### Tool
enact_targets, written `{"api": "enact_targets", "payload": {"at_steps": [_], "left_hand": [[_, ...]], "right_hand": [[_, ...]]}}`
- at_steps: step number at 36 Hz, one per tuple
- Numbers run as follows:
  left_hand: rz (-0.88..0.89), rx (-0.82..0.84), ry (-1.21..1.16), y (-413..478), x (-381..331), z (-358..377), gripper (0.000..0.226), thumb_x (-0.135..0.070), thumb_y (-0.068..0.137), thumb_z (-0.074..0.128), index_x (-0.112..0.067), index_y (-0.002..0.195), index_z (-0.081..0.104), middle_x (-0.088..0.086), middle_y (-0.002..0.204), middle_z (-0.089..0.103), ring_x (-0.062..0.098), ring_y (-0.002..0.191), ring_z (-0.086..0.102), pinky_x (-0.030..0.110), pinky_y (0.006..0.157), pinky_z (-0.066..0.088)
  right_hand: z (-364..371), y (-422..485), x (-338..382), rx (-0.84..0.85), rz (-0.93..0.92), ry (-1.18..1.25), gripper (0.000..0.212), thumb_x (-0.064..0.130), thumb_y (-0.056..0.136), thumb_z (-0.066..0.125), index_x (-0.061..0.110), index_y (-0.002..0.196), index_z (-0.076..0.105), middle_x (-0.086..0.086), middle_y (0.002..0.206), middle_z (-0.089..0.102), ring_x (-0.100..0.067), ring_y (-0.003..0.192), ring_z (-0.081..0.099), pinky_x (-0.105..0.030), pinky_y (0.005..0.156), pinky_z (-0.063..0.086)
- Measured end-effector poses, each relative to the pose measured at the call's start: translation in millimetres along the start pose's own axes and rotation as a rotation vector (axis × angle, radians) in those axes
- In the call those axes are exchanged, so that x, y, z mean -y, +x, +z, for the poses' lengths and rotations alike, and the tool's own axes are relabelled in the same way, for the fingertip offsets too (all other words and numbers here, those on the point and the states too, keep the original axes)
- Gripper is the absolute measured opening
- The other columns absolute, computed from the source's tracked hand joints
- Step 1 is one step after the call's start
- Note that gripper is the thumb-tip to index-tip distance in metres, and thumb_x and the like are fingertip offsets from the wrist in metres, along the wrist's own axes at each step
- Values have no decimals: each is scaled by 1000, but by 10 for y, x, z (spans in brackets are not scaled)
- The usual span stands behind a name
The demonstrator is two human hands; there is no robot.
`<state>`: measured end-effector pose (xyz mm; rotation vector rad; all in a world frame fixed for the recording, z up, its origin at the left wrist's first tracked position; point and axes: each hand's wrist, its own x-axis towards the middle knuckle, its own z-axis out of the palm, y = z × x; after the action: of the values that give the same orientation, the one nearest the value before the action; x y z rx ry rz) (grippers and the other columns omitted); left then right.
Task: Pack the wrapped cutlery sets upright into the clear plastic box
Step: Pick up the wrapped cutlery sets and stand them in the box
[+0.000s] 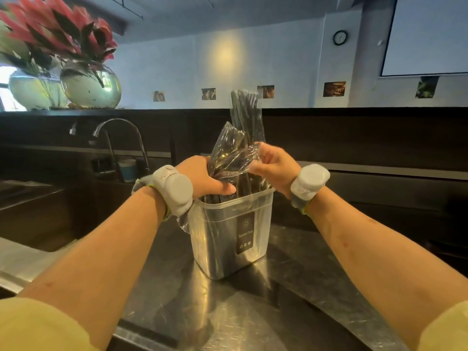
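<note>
A clear plastic box [222,239] with a dark "Sealed box" label stands on the steel counter. Several wrapped cutlery sets [247,117] stand upright in it, their dark forks and knives rising well above the rim. My left hand [205,178] grips the bundle of wrapped sets just above the box's left rim, thumb across the front. My right hand [273,168] pinches the crinkled clear wrapper [233,153] of one set at the box's upper right. Both wrists carry grey bands.
The steel counter [228,312] spreads around the box. A sink with a curved tap [121,138] and a blue-and-white cup [128,169] lie to the left. Glass bowl vases [90,84] with red flowers sit on the dark ledge behind.
</note>
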<state>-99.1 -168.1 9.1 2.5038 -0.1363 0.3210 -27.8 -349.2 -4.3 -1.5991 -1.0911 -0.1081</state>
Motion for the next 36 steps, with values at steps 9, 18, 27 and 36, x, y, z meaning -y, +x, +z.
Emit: {"api": "enact_targets", "payload": {"at_steps": [9,18,27,36], "left_hand": [[46,-26,9,-42,-4,23,29,-49,83,61,-25,99,59,-9,78,58,7,73,56,16,63,37],[-47,-180,-62,-20,-17,87,44,-55,90,47,-13,87,58,6,79,59,13,66,52,21,59,39],[-116,-328,-314,-56,-58,105,31,-56,91,43,-28,82,54,15,108,68,28,98,64,33,78,47],[-120,-346,-264,-17,-25,121,40,-60,90,44,-23,97,58,12,105,70,22,89,64,22,63,41]], "right_hand": [[-105,-121,-46,94,131,-313,14,26,91,59,31,103,64,15,109,61,-3,102,58,-22,88,45],[-26,75,344,-204,42,119,32,41,93,52,19,116,54,-1,108,64,-18,105,63,-41,93,49],[-18,101,315,-267,84,64,20,26,95,54,13,107,61,1,90,70,-18,91,70,-30,79,55],[-51,-105,143,49,197,-328,8,27,88,62,35,90,64,19,86,66,5,78,65,-12,70,49]]}}
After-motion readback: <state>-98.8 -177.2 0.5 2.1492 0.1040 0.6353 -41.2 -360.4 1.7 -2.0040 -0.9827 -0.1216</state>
